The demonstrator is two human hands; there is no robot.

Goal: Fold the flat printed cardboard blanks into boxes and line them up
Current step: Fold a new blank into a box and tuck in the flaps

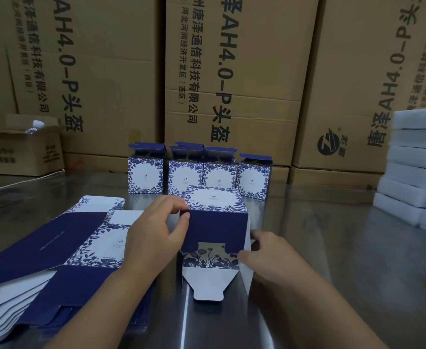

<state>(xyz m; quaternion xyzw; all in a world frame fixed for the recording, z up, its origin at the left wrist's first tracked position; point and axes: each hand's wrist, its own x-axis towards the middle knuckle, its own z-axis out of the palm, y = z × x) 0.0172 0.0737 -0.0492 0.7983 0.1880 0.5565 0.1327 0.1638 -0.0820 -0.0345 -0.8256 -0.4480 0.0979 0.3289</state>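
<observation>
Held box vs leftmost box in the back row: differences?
The held box lies on its side, gripped by the left hand; the leftmost row box stands upright, untouched. The held box's end flaps lie open toward the camera; the leftmost row box's flaps stick up. Both share blue floral print.
</observation>
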